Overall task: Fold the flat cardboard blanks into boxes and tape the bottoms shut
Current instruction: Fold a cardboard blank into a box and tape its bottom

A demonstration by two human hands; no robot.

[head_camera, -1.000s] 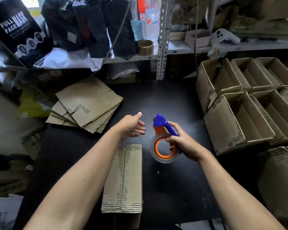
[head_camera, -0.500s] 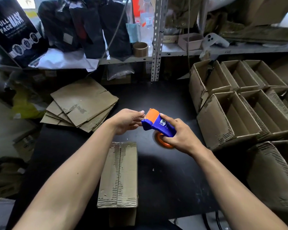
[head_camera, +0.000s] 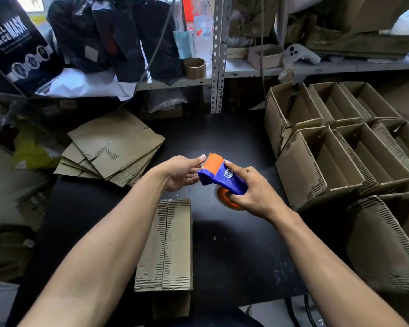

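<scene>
Black worktable (head_camera: 234, 256) under my hands, scuffed, bright light patch between them. Beyond my hands: grey metal shelf (head_camera: 293, 68) on perforated upright post (head_camera: 219, 55). Shelf holds dark bags (head_camera: 118, 38), black "FULL FACE MASK" box (head_camera: 17, 43), white paper (head_camera: 85, 87), clear bottle (head_camera: 203, 27). Clutter left of my left arm, dim.

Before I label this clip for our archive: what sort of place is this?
Most likely a small packing or stockroom workbench. Folded boxes crowd the right side, flat cardboard blanks are stacked at the left, and a metal shelf of goods runs behind the black table.
</scene>
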